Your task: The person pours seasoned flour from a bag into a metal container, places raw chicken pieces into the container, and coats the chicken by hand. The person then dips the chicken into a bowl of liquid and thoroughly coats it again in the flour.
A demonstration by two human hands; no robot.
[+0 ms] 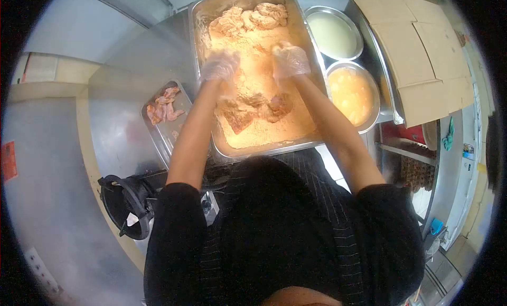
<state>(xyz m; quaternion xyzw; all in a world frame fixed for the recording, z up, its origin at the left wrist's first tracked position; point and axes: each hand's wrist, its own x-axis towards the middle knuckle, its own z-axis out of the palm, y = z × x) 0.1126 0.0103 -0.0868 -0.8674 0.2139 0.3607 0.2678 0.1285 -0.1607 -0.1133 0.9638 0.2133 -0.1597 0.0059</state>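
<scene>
A deep metal tray (311,42) holds a bed of orange-tinted flour (264,139). Both my hands wear clear plastic gloves and are inside the tray, over the flour. My left hand (221,65) is near the left wall, smeared by motion. My right hand (290,60) is near the right wall, its fingers dusted with flour and hard to make out. Coated chicken pieces (251,19) are heaped at the far end. Closer to me, browner, partly coated pieces (253,111) lie in the flour between my forearms.
Right of the tray stand a bowl of pale liquid (331,35) and a bowl of orange liquid with lumps (351,97). Cardboard (422,57) lies beyond them. To the left, a smaller tray (185,102) holds raw chicken pieces (165,106). A black burner ring (127,205) is at lower left.
</scene>
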